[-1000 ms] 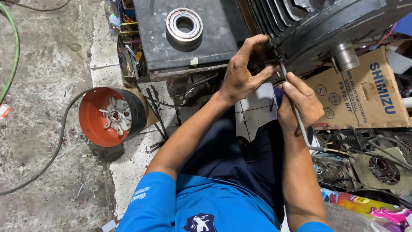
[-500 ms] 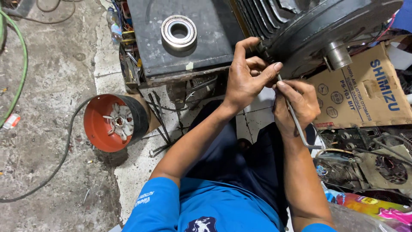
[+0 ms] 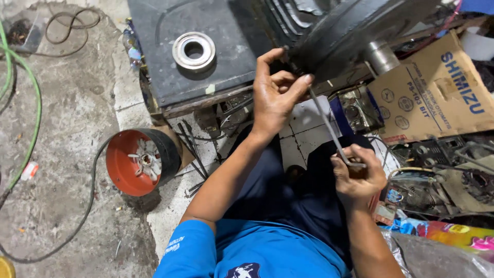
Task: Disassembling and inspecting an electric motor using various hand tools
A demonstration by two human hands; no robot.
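Rough concrete floor [image 3: 62,154] filled the far side, well off from either grip, with a green hose [image 3: 34,103] curving over it and an orange fan housing [image 3: 136,162] lying on its side nearer the person's left elbow. Above the left hand's grip sat a dark metal block [image 3: 164,77] with a steel bearing ring [image 3: 194,51] lying flat on it. The left hand [image 3: 275,100] was up at the rim of a big dark motor casing [image 3: 350,31], thumb raised and fingers pinched shut on the upper end of a thin metal rod [image 3: 325,126]. Half a second before, the right hand [image 3: 356,177] had been up beside the left at the casing; it had since slid down to the lap and was closed in a fist round the rod's lower end. So the rod was held at both ends, the two grips well apart. Its long axis ran slantwise, the top pointing up at the casing rim and the foot pointing back toward the person's right thigh. Beyond the right grip leaned a cardboard box [image 3: 437,98].
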